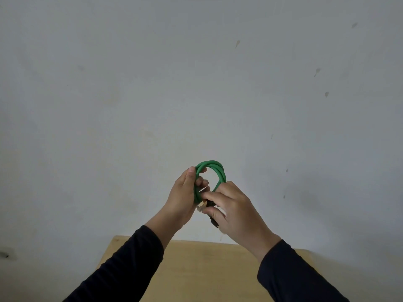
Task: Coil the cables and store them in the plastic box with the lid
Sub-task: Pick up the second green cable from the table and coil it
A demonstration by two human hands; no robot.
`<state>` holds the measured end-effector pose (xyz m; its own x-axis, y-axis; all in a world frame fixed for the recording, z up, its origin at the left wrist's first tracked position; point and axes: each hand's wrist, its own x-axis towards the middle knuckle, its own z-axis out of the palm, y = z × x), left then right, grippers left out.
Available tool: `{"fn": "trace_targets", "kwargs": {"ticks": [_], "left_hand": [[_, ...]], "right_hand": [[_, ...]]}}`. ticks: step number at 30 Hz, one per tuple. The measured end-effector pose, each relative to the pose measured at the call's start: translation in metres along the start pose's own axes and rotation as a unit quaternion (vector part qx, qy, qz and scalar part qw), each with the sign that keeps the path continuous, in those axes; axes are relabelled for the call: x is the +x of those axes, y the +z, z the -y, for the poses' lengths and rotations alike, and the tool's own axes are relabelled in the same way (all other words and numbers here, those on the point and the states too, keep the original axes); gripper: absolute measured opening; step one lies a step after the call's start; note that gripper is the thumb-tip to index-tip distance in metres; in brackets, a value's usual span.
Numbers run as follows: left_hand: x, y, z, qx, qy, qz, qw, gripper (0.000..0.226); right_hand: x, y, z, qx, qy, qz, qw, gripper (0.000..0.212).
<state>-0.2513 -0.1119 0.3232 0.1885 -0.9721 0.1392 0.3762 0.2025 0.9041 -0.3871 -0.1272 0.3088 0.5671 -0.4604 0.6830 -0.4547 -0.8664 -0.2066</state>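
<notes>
A green cable (214, 168), wound into a small coil of several loops, is held up in front of the wall, above the far edge of the table. My left hand (185, 197) grips the coil's left side, thumb on top. My right hand (233, 209) holds the coil's lower right part and pinches a black strap or tie (214, 222) that hangs below the fingers. A clear plug end (200, 207) sticks out between the two hands. The plastic box and its lid are out of sight.
A light wooden table (207, 271) fills the bottom middle of the view, partly covered by my dark sleeves. A pale grey wall (196, 83) with a few small marks takes up everything behind it.
</notes>
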Motion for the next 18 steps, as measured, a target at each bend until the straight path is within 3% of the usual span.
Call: {"fn": "trace_targets", "kwargs": {"ticks": [8, 14, 18], "left_hand": [[-0.001, -0.003, 0.0, -0.012, -0.007, -0.002, 1.0, 0.038], [-0.003, -0.005, 0.004, -0.012, -0.007, 0.001, 1.0, 0.038], [-0.005, -0.007, 0.006, 0.002, -0.019, 0.01, 1.0, 0.038]], "right_hand": [[0.003, -0.009, -0.002, 0.045, -0.007, 0.012, 0.999, 0.032], [0.004, -0.005, -0.005, 0.075, 0.08, -0.166, 0.98, 0.033], [0.005, 0.004, -0.006, 0.115, 0.134, -0.158, 0.971, 0.038]]}}
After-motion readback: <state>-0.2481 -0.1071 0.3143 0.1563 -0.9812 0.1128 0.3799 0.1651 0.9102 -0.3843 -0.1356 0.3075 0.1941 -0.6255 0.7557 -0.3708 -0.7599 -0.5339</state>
